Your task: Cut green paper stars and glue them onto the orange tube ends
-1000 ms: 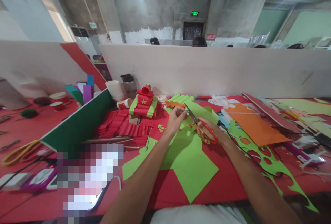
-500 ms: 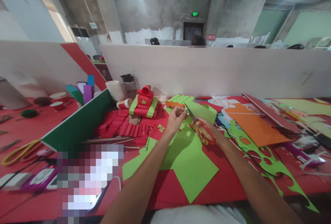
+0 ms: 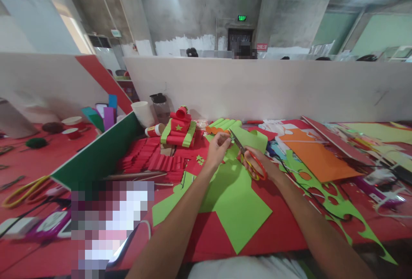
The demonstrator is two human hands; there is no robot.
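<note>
In my right hand (image 3: 254, 159) is a pair of scissors (image 3: 264, 170) with red and yellow handles, its dark blades pointing up and left. My left hand (image 3: 219, 146) is closed in a pinch by the blade tips, on a small piece of green paper (image 3: 234, 136) whose shape is hard to make out. Below both hands lie green paper sheets (image 3: 240, 214) on red paper. Several small green stars (image 3: 200, 159) rest on red paper left of my left hand. Farther back stands a red and green paper model (image 3: 179, 127) with a star on its front.
Folded red paper strips (image 3: 141, 156) are heaped at the left, beside a green board (image 3: 96, 152). White cups (image 3: 143, 113) and a bottle (image 3: 160, 105) stand by the partition. At the right lie an orange sheet (image 3: 322, 159), cut-out green scraps (image 3: 331, 199) and cables.
Both hands stay almost in place, with the scissors still at the small green piece. The curled green sheet behind the scissors has shifted slightly left.
</note>
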